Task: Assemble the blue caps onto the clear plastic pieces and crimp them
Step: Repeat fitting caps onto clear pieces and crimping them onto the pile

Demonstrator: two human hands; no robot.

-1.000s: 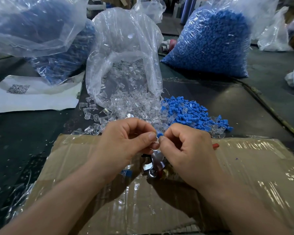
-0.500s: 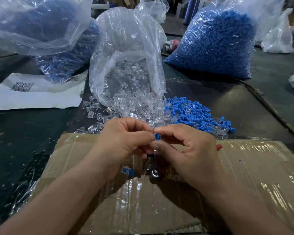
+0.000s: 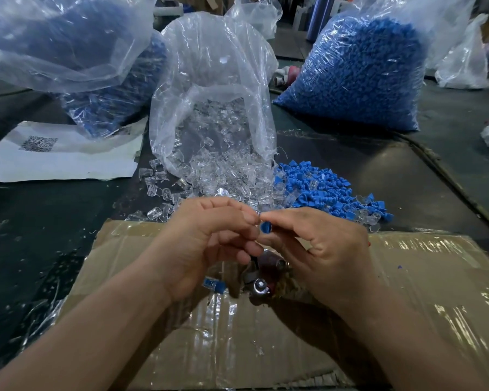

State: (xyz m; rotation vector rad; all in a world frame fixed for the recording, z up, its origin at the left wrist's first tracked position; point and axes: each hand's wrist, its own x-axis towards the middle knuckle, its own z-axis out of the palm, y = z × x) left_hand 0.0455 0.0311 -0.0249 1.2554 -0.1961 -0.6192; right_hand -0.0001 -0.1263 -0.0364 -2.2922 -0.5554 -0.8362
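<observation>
My right hand (image 3: 322, 249) pinches a small blue cap (image 3: 265, 227) between thumb and forefinger. My left hand (image 3: 206, 244) meets it at the fingertips, with thumb and fingers curled; whatever it holds is hidden. Both hands hover over a taped cardboard sheet (image 3: 407, 292). Below them a metal crimping tool (image 3: 259, 283) sits on the cardboard, partly hidden. An assembled blue-and-clear piece (image 3: 213, 285) lies beside my left wrist. Loose clear plastic pieces (image 3: 209, 182) spill from an open bag, and a heap of blue caps (image 3: 322, 190) lies to their right.
The open clear bag (image 3: 209, 94) stands behind the clear pieces. A full bag of blue caps (image 3: 359, 77) is at the back right, another bag with blue parts (image 3: 76, 57) at the back left. A white sheet with a QR code (image 3: 62, 153) lies on the dark table at left.
The hands have risen slightly and the blue cap now shows more plainly between my right fingertips. The piles and bags have not moved.
</observation>
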